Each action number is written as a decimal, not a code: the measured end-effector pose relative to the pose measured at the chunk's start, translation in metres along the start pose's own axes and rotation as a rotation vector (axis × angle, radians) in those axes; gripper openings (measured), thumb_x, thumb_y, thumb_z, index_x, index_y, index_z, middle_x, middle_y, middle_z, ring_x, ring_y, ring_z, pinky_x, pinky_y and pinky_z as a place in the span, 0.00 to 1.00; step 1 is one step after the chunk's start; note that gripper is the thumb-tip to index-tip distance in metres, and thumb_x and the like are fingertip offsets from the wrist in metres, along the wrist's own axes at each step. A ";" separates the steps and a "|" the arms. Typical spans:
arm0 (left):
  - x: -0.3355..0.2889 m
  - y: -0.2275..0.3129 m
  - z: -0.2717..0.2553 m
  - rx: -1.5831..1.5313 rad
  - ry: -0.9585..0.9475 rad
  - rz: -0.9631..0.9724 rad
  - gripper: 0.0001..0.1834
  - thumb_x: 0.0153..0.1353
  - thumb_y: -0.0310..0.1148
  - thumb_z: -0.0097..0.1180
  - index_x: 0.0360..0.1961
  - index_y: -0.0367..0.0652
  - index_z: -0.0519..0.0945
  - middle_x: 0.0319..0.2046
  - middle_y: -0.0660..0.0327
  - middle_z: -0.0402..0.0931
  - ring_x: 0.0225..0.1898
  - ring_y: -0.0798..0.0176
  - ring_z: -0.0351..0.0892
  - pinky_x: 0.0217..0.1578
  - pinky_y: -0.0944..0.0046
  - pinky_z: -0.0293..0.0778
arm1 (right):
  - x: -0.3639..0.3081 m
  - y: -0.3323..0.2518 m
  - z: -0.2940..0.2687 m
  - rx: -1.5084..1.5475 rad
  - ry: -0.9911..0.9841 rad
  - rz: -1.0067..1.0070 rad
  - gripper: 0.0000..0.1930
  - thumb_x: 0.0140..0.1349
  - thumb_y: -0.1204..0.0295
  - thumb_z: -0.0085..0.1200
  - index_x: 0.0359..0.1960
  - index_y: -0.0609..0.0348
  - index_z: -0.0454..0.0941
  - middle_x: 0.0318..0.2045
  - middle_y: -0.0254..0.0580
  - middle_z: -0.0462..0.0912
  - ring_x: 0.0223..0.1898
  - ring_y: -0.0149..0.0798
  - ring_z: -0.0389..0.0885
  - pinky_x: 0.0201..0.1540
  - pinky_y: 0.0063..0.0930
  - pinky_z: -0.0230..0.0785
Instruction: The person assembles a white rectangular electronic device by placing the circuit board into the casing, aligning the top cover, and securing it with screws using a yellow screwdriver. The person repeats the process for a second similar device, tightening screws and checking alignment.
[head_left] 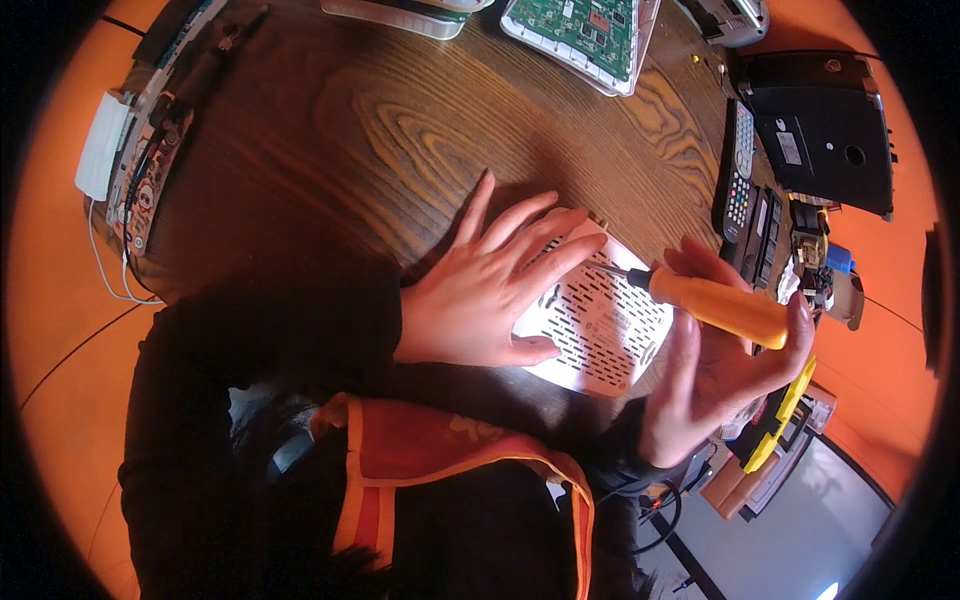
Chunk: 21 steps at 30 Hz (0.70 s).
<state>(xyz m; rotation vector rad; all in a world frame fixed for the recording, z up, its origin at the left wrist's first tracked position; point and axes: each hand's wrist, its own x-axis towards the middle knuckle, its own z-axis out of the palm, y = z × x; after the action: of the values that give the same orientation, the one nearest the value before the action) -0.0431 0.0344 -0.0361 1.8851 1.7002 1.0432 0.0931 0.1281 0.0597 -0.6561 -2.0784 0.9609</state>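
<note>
A white plastic case [612, 338] with rows of dark vent slots lies on the wooden table in front of me. My left hand [478, 290] rests on its left side, fingers spread and stretched out across the slotted face. In my right hand [715, 375] is a screwdriver [722, 308] with a yellow-orange handle, held with the fingers around the grip. Its thin metal shaft runs left onto the case near my left fingertips. The exact spot where the tip sits is hard to make out.
A green circuit board [580, 35] in a white shell lies at the far side. Along the right edge are remote controls [740, 170], a black box-shaped device [820, 140] and a yellow tool [780, 415]. A white adapter [103, 145] with a cable stands at the far left.
</note>
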 end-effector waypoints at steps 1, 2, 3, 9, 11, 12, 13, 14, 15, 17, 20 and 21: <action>0.000 0.000 0.000 -0.001 -0.002 -0.002 0.53 0.43 0.57 0.62 0.66 0.47 0.50 0.63 0.52 0.53 0.67 0.44 0.45 0.60 0.28 0.29 | 0.000 0.002 0.003 -0.102 0.010 -0.086 0.34 0.60 0.79 0.48 0.64 0.43 0.44 0.53 0.69 0.66 0.53 0.55 0.72 0.51 0.45 0.70; 0.000 0.000 0.001 -0.005 0.003 0.000 0.53 0.43 0.57 0.62 0.66 0.47 0.50 0.63 0.52 0.53 0.67 0.45 0.45 0.60 0.28 0.29 | -0.002 0.002 0.003 -0.237 0.096 -0.048 0.35 0.59 0.80 0.49 0.63 0.44 0.44 0.53 0.69 0.66 0.52 0.55 0.73 0.50 0.44 0.70; 0.000 0.000 0.001 -0.007 0.007 0.001 0.53 0.43 0.57 0.62 0.66 0.47 0.50 0.63 0.52 0.53 0.67 0.45 0.44 0.60 0.28 0.29 | -0.001 0.005 0.004 -0.306 0.162 -0.075 0.36 0.58 0.82 0.50 0.63 0.45 0.44 0.50 0.70 0.68 0.51 0.56 0.74 0.50 0.42 0.70; 0.000 -0.001 0.000 -0.005 0.000 0.007 0.53 0.44 0.57 0.61 0.66 0.46 0.50 0.63 0.52 0.53 0.67 0.44 0.44 0.60 0.28 0.29 | 0.001 0.008 0.003 0.168 0.060 -0.021 0.38 0.56 0.83 0.52 0.63 0.48 0.44 0.53 0.67 0.65 0.50 0.54 0.74 0.48 0.40 0.72; 0.000 -0.001 0.000 -0.006 0.003 0.009 0.53 0.44 0.57 0.61 0.66 0.46 0.50 0.63 0.52 0.54 0.67 0.44 0.44 0.60 0.28 0.29 | 0.001 0.007 0.004 -0.127 0.142 -0.076 0.39 0.55 0.84 0.53 0.64 0.50 0.44 0.52 0.64 0.67 0.49 0.52 0.74 0.48 0.39 0.73; 0.000 -0.001 0.000 -0.006 0.009 0.012 0.53 0.44 0.57 0.61 0.66 0.46 0.49 0.63 0.52 0.54 0.67 0.44 0.44 0.60 0.28 0.29 | 0.000 0.006 0.005 -0.171 0.213 -0.031 0.39 0.55 0.83 0.53 0.64 0.50 0.44 0.50 0.61 0.69 0.49 0.51 0.75 0.48 0.39 0.73; 0.000 -0.001 0.000 -0.006 0.014 0.017 0.53 0.44 0.56 0.61 0.66 0.46 0.49 0.63 0.52 0.54 0.67 0.44 0.44 0.60 0.28 0.30 | 0.003 0.007 0.004 -0.190 0.208 -0.048 0.39 0.55 0.83 0.53 0.65 0.50 0.45 0.49 0.58 0.70 0.48 0.49 0.76 0.47 0.38 0.74; 0.000 -0.002 0.000 -0.006 0.014 0.022 0.53 0.44 0.56 0.61 0.66 0.46 0.49 0.63 0.51 0.54 0.67 0.44 0.44 0.60 0.28 0.30 | 0.005 0.008 0.004 -0.126 0.179 -0.033 0.40 0.54 0.83 0.54 0.65 0.51 0.44 0.48 0.56 0.71 0.46 0.47 0.77 0.46 0.37 0.75; 0.000 -0.002 0.000 -0.005 0.015 0.026 0.53 0.44 0.56 0.62 0.66 0.46 0.49 0.63 0.51 0.54 0.67 0.44 0.44 0.60 0.28 0.30 | 0.007 0.008 0.002 0.079 0.167 0.059 0.41 0.54 0.82 0.56 0.66 0.51 0.44 0.47 0.54 0.72 0.45 0.45 0.77 0.46 0.35 0.75; 0.000 -0.001 -0.001 -0.008 0.006 0.021 0.54 0.44 0.56 0.62 0.66 0.46 0.49 0.63 0.51 0.54 0.67 0.44 0.45 0.59 0.27 0.30 | 0.010 0.010 -0.001 0.173 0.173 0.095 0.40 0.54 0.81 0.56 0.65 0.52 0.45 0.45 0.52 0.72 0.43 0.42 0.77 0.45 0.33 0.75; 0.000 -0.002 0.000 -0.010 -0.001 0.015 0.54 0.43 0.56 0.62 0.66 0.46 0.49 0.63 0.51 0.54 0.66 0.44 0.45 0.59 0.27 0.30 | 0.010 0.016 0.000 -0.261 0.250 -0.074 0.36 0.56 0.79 0.54 0.64 0.53 0.47 0.44 0.53 0.72 0.43 0.43 0.76 0.44 0.32 0.75; 0.000 -0.002 0.000 -0.012 0.004 0.020 0.54 0.43 0.56 0.62 0.66 0.46 0.49 0.63 0.51 0.54 0.66 0.44 0.45 0.59 0.27 0.30 | 0.009 0.020 0.001 -0.461 0.294 -0.185 0.35 0.57 0.77 0.53 0.64 0.52 0.47 0.42 0.53 0.72 0.42 0.43 0.76 0.43 0.31 0.74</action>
<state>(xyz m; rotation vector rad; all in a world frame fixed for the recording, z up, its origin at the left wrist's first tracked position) -0.0444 0.0346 -0.0374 1.8972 1.6769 1.0628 0.0892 0.1456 0.0474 -0.7664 -2.0568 0.2572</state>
